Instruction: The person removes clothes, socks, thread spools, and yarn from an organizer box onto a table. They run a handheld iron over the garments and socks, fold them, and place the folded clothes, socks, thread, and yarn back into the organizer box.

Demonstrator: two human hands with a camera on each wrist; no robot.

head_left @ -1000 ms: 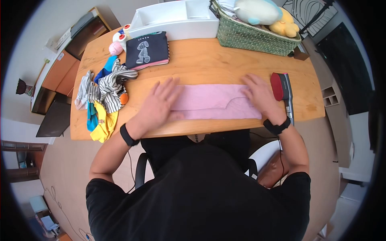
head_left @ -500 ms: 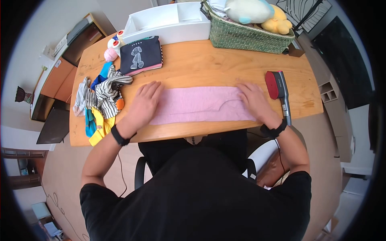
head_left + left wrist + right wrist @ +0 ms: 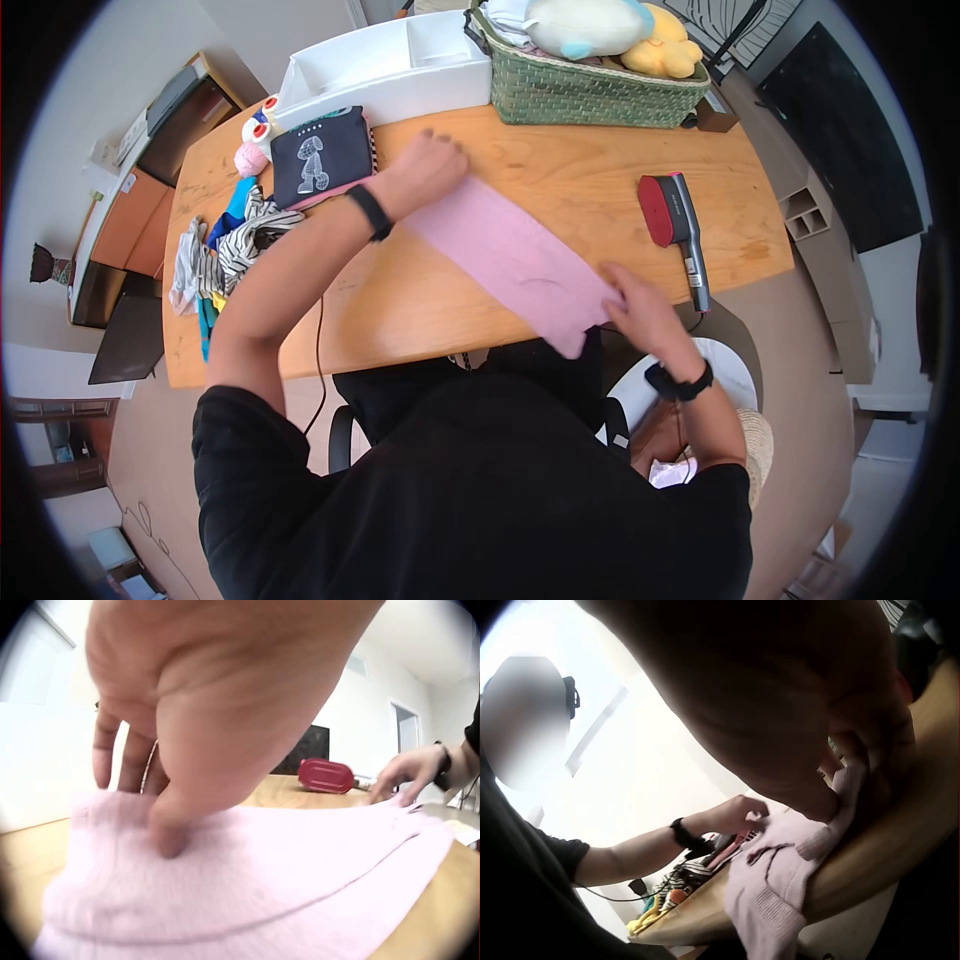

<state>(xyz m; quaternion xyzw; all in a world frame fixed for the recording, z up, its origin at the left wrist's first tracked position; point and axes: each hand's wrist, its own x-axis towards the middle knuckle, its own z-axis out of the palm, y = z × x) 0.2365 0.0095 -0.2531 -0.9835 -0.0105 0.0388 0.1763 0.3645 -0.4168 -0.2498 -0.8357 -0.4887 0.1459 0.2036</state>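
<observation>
A pink garment (image 3: 510, 255), folded into a long strip, lies slantwise over the wooden table, its near right corner hanging past the front edge. At its far left end, my left hand (image 3: 428, 172) pinches the fabric. In the left wrist view the thumb (image 3: 171, 834) presses the near face, with fingers behind the top edge. My right hand (image 3: 648, 312) pinches the near right end between thumb and fingers. A ribbed band (image 3: 778, 911) on the garment droops below that grip in the right wrist view.
Left of the garment lie a folded dark garment (image 3: 318, 160) with a white figure and a heap of striped clothes (image 3: 245, 240). A white bin (image 3: 350, 75) and a green basket (image 3: 590, 90) line the back. A red-faced handheld steamer (image 3: 675, 225) lies at right.
The pink strip has turned from lying straight along the front edge to a diagonal. My left hand moved away and rightward with its end; my right hand came nearer, and both now pinch it.
</observation>
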